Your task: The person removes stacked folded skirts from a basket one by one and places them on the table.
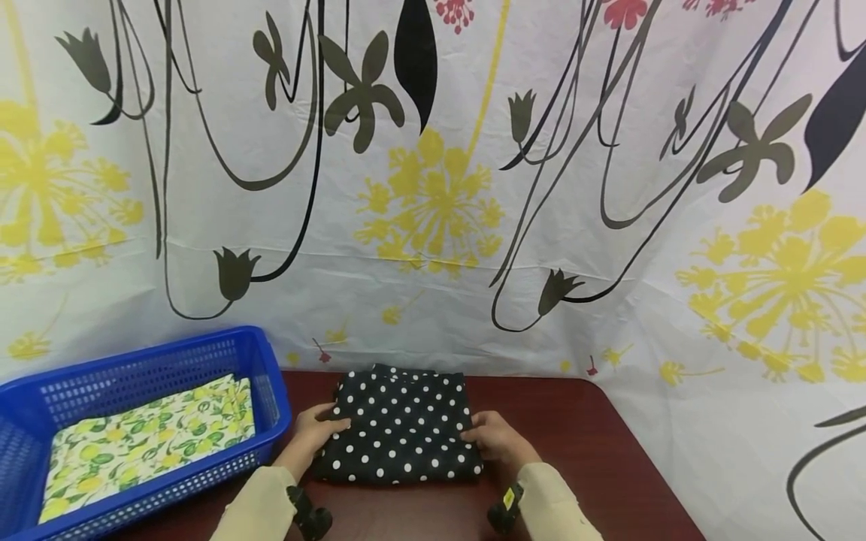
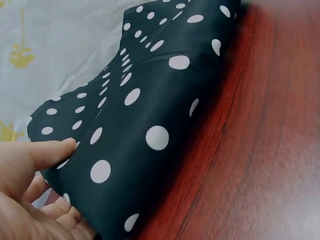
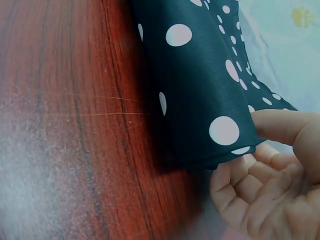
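Note:
A folded black cloth with white polka dots (image 1: 402, 428) is on the dark red table, held at both sides. My left hand (image 1: 313, 434) grips its left edge, thumb on top and fingers curled beneath, as the left wrist view shows with the hand (image 2: 37, 192) at the cloth's corner. On the opposite edge my right hand (image 1: 499, 437) pinches the folded layers; in the right wrist view the thumb of that hand (image 3: 280, 175) lies over the cloth (image 3: 200, 85) and the fingers curl under it. Whether the cloth's underside touches the table is hard to tell.
At the left stands a blue plastic basket (image 1: 267, 376) with a folded lemon-print cloth (image 1: 155, 436) inside. The reddish wooden table (image 1: 575, 451) extends to the right, with a rounded far corner. A white floral-print curtain (image 1: 433, 323) hangs behind the table and along its right side.

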Available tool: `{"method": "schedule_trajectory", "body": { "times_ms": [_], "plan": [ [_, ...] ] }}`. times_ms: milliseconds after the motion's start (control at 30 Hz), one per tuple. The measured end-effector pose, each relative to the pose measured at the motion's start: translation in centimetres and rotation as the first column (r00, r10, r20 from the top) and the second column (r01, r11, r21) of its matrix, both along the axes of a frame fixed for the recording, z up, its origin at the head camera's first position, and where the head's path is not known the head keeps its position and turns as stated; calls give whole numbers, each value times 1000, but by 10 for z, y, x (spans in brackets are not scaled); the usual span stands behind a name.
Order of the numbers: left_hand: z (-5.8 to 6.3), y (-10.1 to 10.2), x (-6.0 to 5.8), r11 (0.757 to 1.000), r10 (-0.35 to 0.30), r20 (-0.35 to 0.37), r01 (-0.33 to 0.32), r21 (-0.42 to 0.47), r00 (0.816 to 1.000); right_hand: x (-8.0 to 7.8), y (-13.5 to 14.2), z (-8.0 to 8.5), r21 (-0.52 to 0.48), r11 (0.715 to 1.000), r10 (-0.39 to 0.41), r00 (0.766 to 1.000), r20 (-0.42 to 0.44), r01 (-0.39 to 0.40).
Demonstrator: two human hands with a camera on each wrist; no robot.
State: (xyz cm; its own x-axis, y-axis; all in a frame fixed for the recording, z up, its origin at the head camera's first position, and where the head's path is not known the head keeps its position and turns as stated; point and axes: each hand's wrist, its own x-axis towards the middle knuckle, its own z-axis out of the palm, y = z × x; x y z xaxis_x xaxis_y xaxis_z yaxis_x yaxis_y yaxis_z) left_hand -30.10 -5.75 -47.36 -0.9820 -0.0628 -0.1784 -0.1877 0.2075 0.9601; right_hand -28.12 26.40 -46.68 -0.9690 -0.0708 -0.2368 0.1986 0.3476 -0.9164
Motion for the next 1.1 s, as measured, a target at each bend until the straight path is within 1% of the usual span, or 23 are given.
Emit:
{"method": "schedule_trajectory", "body": {
  "times_ms": [133, 267, 433, 633, 767, 933, 1100],
  "plan": [
    [3, -6, 7, 998, -33, 15, 32, 60, 999, 2, 4, 4, 48, 999, -15, 1000, -9, 15],
    [9, -12, 14, 996, -78, 26, 77, 52, 997, 5, 8, 10, 107, 994, -23, 999, -25, 25],
    [14, -20, 24, 992, -125, 52, 124, 22, 991, 11, 9, 20, 152, 988, -14, 999, -39, 19],
    [17, -27, 35, 992, -129, 108, 128, 10, 986, 22, 8, 35, 178, 984, 18, 998, -66, -6],
    [20, -31, 42, 992, -126, 119, 125, 22, 985, 27, 10, 42, 172, 985, 36, 996, -83, -21],
    [23, -37, 53, 990, -140, 125, 136, 41, 982, 31, 10, 51, 176, 982, 95, 986, -136, -71],
    [27, -41, 63, 986, -166, 153, 161, 50, 974, 34, 6, 62, 178, 971, 188, 967, -175, -156]
  ]
}}
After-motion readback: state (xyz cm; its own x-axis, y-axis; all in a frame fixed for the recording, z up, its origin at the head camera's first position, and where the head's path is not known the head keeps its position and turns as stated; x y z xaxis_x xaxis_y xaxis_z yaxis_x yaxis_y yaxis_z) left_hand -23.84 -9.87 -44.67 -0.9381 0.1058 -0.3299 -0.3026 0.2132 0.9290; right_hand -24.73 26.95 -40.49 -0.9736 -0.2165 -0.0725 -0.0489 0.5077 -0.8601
